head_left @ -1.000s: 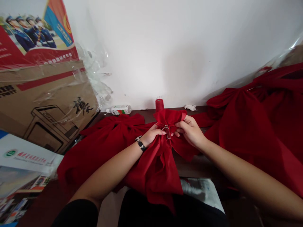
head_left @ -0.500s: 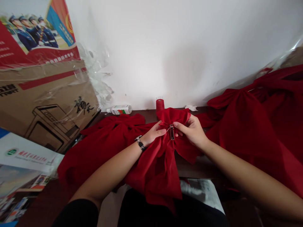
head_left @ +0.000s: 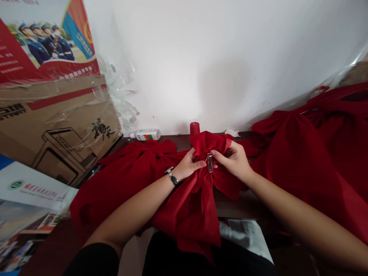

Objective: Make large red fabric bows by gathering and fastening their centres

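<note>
A red fabric bow (head_left: 205,209) with long tails is gathered between my two hands. At its pinched middle lies a small shiny metal clip (head_left: 210,163), hanging slightly tilted. My left hand (head_left: 188,167) closes on the left side of the bow, its thumb pointing at the clip. My right hand (head_left: 235,160) grips the bow's right side, thumb at the top end of the clip. Most of the fingers of both hands are hidden by cloth. Behind the bow stands a spool of red thread (head_left: 194,129) with several needles in its top.
Another red bow (head_left: 126,172) spreads on the dark table at left, and more red cloth (head_left: 304,153) is piled at right. A white bottle (head_left: 148,134) lies by the wall, near a crumpled tissue (head_left: 232,133). A cardboard box (head_left: 66,122) stands at left.
The clip has tilted a little and sits slightly lower. My left thumb has shifted slightly right, closer to the clip. Both hands still hold the bow.
</note>
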A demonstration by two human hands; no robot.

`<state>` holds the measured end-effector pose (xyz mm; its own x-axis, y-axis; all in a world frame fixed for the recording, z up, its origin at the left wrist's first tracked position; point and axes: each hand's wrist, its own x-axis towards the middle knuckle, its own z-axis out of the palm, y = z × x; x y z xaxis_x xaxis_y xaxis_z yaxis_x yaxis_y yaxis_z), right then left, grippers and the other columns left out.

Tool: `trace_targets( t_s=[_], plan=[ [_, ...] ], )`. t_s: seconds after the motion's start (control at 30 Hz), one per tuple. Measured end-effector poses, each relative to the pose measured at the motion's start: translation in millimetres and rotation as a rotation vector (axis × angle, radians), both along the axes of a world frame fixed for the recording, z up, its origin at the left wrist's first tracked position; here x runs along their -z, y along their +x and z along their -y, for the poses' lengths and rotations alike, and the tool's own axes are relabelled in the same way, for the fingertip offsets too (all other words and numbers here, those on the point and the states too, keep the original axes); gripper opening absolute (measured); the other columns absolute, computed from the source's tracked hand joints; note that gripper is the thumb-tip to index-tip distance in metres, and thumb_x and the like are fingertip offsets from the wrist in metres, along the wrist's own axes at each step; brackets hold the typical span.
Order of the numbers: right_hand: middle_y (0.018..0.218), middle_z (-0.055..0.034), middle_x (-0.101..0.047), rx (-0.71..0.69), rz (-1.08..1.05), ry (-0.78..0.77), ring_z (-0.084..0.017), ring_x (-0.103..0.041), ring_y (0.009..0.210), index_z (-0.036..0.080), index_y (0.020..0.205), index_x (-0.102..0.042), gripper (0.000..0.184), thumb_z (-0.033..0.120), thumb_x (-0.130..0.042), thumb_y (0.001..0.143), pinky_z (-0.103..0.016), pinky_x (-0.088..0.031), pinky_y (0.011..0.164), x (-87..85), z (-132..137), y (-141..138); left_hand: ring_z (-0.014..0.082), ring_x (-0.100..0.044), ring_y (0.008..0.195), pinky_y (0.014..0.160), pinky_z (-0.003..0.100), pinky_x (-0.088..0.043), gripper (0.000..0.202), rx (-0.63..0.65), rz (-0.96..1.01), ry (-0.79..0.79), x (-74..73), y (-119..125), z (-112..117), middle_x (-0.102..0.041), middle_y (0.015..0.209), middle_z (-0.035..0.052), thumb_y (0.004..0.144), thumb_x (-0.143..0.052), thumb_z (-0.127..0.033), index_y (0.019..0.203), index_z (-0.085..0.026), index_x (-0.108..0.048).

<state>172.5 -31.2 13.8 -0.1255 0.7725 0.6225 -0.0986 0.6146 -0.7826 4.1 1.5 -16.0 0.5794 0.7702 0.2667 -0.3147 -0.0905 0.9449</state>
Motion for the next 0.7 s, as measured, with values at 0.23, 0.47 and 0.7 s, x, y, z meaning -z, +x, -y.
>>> trace_targets(
  t_s=[0.23,0.47,0.7],
  plan=[
    [0.058,0.0020,-0.059,0.068,0.056,0.069,-0.011,-0.054,0.042,0.018,0.071,-0.054,0.017,0.030,-0.066,0.076,-0.024,-0.047,0.042,-0.8,1,-1,0.0225,-0.064,0.090,0.085,0.036,-0.048,0.058,-0.114,-0.037,0.101,-3.3,2,3,-0.067,0.097,0.0065,0.056,-0.078,-0.043,0.101,-0.016,-0.054],
    [0.063,0.0003,-0.059,0.030,0.130,0.068,-0.013,-0.056,0.049,0.018,0.077,-0.058,0.014,0.032,-0.062,0.079,-0.027,-0.048,0.049,-1.7,-1,7,0.0193,-0.066,0.081,0.077,0.031,-0.051,0.051,-0.220,-0.028,0.089,-9.9,4,8,-0.069,0.089,0.0051,0.060,-0.075,-0.046,0.096,-0.016,-0.054],
    [0.084,-0.0062,-0.064,0.433,0.281,0.431,-0.019,-0.060,0.073,0.023,0.093,-0.066,0.015,0.021,-0.061,0.079,-0.032,-0.050,0.064,-39.8,23,18,0.0197,-0.069,0.072,0.071,0.032,-0.051,0.049,-0.328,0.028,0.015,-7.7,2,-6,-0.070,0.087,0.0051,0.067,-0.068,-0.050,0.096,-0.016,-0.049]
  ],
)
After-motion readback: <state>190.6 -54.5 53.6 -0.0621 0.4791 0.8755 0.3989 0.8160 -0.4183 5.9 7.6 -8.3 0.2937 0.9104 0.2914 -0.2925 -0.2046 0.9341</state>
